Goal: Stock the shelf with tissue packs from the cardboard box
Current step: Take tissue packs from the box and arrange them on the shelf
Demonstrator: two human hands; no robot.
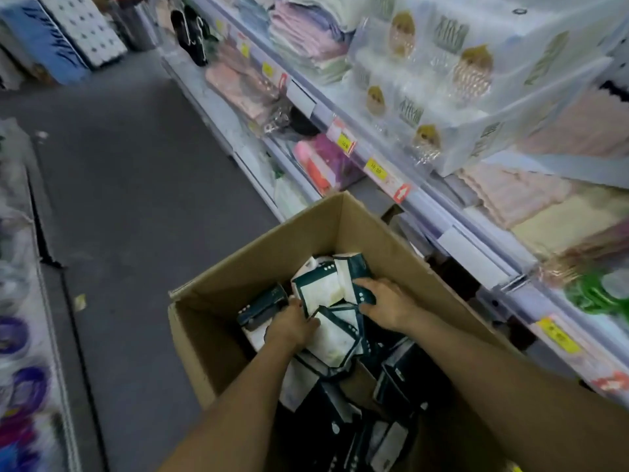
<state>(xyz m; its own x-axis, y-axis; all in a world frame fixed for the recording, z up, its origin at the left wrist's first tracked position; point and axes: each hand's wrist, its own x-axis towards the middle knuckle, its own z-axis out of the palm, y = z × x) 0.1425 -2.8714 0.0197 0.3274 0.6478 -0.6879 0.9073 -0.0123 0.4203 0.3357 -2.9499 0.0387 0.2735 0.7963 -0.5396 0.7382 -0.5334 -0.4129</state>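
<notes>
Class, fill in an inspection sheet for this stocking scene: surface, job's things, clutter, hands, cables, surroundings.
Surface: dark grey floor, aisle between shelves.
Job's things: open box on the floor, holding a jumble of dark green and white packs; shelf to the right.
Clutter: small scraps on the floor.
Hands: both inside the box; left hand grips a pack, right hand grips another.
Cables: nothing seen.
Surroundings: folded towels, price tags, wrapped goods on the left.
</notes>
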